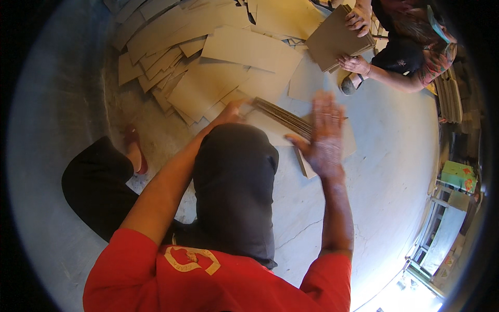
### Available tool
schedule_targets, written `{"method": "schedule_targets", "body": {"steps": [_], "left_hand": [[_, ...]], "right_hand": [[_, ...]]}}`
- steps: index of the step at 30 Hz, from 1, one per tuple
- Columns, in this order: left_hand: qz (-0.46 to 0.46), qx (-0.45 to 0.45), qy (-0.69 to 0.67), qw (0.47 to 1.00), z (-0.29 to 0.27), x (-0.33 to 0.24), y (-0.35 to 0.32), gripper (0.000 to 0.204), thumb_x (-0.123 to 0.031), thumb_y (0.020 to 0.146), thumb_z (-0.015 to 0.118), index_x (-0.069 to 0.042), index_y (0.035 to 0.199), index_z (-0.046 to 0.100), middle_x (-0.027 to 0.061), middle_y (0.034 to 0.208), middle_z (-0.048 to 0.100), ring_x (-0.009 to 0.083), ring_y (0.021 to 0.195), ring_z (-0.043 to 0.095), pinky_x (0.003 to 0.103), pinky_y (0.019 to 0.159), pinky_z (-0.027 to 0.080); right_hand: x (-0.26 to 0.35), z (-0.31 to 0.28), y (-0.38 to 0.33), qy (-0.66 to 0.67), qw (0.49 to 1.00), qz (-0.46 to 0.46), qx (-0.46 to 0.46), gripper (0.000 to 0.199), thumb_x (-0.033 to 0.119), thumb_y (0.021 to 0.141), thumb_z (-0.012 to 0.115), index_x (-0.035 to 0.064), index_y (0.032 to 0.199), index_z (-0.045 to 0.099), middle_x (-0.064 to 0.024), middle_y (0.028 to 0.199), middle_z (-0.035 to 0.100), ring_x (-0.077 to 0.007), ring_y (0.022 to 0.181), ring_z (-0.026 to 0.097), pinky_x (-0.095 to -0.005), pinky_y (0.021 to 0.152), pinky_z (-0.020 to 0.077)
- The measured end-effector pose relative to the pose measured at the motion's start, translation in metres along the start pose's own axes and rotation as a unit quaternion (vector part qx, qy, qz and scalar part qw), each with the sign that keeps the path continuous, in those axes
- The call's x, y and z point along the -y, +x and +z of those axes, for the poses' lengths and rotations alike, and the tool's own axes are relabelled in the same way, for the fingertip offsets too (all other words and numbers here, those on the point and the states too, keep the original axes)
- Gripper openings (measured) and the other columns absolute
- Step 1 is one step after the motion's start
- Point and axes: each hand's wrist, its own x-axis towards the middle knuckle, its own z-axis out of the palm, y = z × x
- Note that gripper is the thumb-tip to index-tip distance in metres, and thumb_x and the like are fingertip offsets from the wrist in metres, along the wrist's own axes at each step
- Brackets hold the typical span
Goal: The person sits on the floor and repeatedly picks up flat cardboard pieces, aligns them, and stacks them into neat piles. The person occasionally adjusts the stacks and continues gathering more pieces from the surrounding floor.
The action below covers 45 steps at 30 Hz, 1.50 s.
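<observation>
Concrete floor carries loose cardboard sheets toward its far edge; left hand grips one end of an on-edge cardboard stack, right hand hovers above it, fingers spread

A stack of boards stands on edge on the floor at twelve o'clock, between the left hand and right hand. Loose sheets lie behind it toward eleven. At one o'clock, a co-worker's hands hold another stack.
</observation>
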Motion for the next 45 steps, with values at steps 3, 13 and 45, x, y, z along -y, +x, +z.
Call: {"method": "schedule_targets", "body": {"steps": [3, 13, 45], "left_hand": [[0.097, 0.035, 0.055, 0.993, -0.020, 0.057, 0.025, 0.063, -0.010, 0.072, 0.070, 0.002, 0.125, 0.038, 0.0139, 0.102, 0.059, 0.0221, 0.093, 0.058, 0.033, 0.080, 0.047], [0.183, -0.047, 0.170, 0.967, -0.055, 0.000, -0.009, 0.031, -0.005, 0.070, 0.072, 0.002, 0.099, 0.060, 0.0091, 0.093, 0.064, 0.0199, 0.088, 0.061, 0.032, 0.073, 0.047], [-0.159, -0.247, 0.472, 0.831, -0.092, 0.115, -0.190, 0.024, 0.003, 0.072, 0.056, -0.001, 0.092, 0.043, 0.0250, 0.090, 0.055, 0.0441, 0.090, 0.054, 0.048, 0.072, 0.044]], "right_hand": [[0.011, 0.037, -0.004, 0.030, 0.991, -0.002, 0.131, 0.093, 0.039, 0.066, 0.076, 0.0006, 0.138, 0.031, -0.0208, 0.135, 0.040, -0.0355, 0.128, 0.035, -0.0550, 0.104, 0.0240], [-0.005, 0.037, 0.020, 0.290, 0.955, 0.063, 0.021, 0.052, 0.000, 0.065, 0.074, 0.0058, 0.113, 0.054, -0.0166, 0.103, 0.059, -0.0320, 0.096, 0.058, -0.0375, 0.081, 0.0483], [0.014, 0.187, -0.131, 0.598, 0.686, 0.415, 0.024, 0.061, 0.007, 0.074, 0.069, -0.0006, 0.129, 0.045, -0.0182, 0.126, 0.052, -0.0278, 0.116, 0.050, -0.0385, 0.095, 0.0416]]}}
